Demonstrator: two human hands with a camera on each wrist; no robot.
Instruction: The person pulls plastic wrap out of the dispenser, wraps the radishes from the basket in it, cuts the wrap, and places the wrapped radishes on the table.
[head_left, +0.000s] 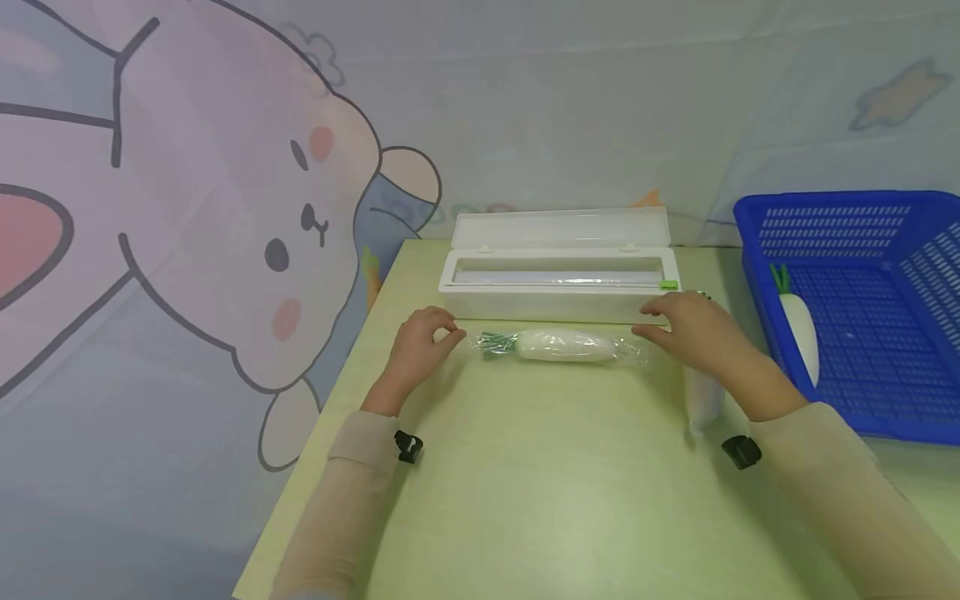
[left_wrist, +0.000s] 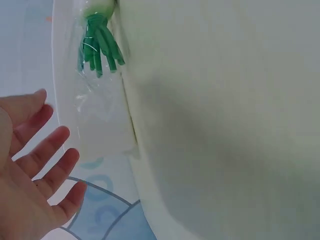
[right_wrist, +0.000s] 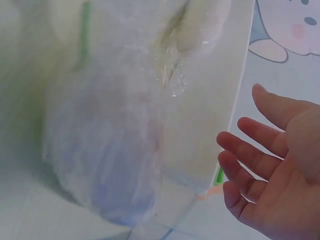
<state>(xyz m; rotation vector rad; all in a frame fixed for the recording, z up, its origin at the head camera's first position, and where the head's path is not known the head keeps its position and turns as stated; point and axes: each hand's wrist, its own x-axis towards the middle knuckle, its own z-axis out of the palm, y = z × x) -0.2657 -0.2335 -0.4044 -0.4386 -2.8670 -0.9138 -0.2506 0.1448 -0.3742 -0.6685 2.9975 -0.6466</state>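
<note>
A white radish (head_left: 566, 345) with a green top, wrapped in clear plastic film, lies lengthwise on the table in front of a white film dispenser (head_left: 555, 303). My left hand (head_left: 422, 348) is beside its leafy end; in the left wrist view the fingers are loosely bent, thumb near the index finger, holding nothing. Off the other end, my right hand (head_left: 693, 329) hovers by the dispenser's right corner, thumb apart from the loosely curved fingers, its palm bare in the right wrist view. Below the right hand lies another film-wrapped bundle (head_left: 703, 400), partly hidden by it.
The dispenser's lid (head_left: 561, 230) stands raised, showing a film roll (head_left: 558, 277) and a green slider (head_left: 668, 285). At the right, a blue basket (head_left: 885, 429) holds an unwrapped white radish (head_left: 801, 333). A wall with cartoon pictures borders the table's back and left.
</note>
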